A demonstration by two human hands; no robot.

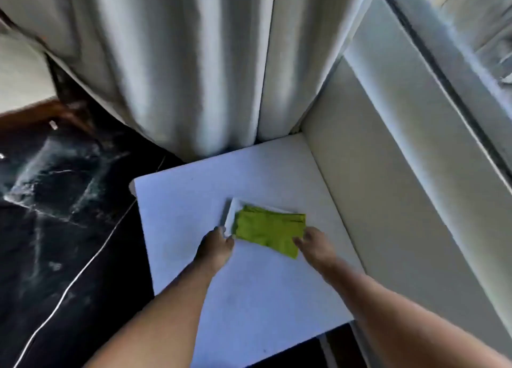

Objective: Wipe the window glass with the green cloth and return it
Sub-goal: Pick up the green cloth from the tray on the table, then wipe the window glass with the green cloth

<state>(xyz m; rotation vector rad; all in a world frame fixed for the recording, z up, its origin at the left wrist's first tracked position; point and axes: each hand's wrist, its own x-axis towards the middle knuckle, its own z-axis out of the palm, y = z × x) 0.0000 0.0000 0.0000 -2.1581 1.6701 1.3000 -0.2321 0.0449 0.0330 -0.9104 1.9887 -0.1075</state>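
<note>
Now I steady the white rectangular tray (231, 215) with left hand (214, 247) fingers pinching its edge; right hand (313, 243) fingers touch the folded green cloth (270, 229), grip unclear; lift it flat.

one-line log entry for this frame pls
phase: at cloth | green cloth: folded, on white tray on table | left hand: at tray edge | right hand: touching cloth edge | window: right
</note>
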